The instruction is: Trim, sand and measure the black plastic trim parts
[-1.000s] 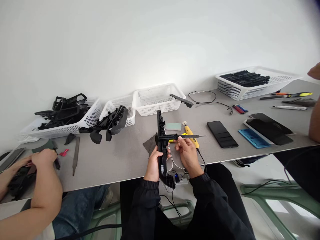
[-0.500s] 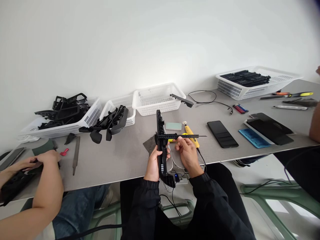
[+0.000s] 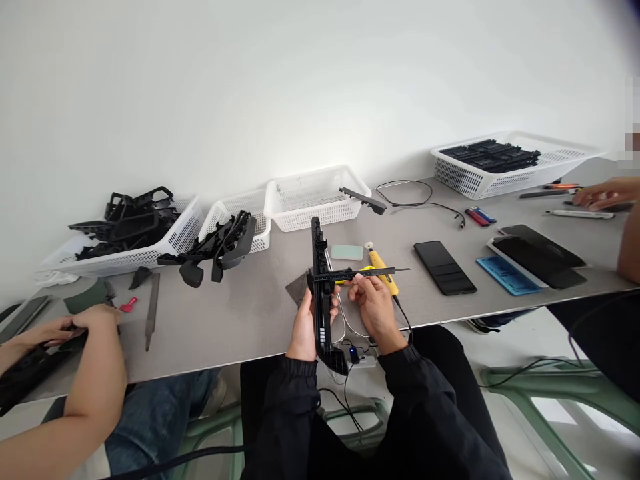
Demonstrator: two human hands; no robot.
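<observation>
My left hand [image 3: 303, 325] is wrapped round a long black plastic part [image 3: 318, 267] and holds it upright over the near edge of the grey table [image 3: 240, 313]. My right hand [image 3: 373, 303] pinches a black caliper [image 3: 357, 273] held level, its jaws closed across the part at mid-height. Behind the caliper a yellow rotary tool [image 3: 381, 268] lies on the table with its black cord running past my right wrist. A small pale green block [image 3: 347, 253] lies just beyond it.
White baskets [image 3: 315, 197] stand along the wall, two at the left with black parts [image 3: 133, 217]. A phone [image 3: 444, 268], a blue tray [image 3: 507, 275] and a tablet [image 3: 540, 252] lie right. A person's hands [image 3: 75, 327] work at the left; another person's hand [image 3: 603, 195] reaches in far right.
The part and caliper have shifted slightly left and up in my hands. The person at the left pulled a black part toward themselves. The hand at the right came down onto the table.
</observation>
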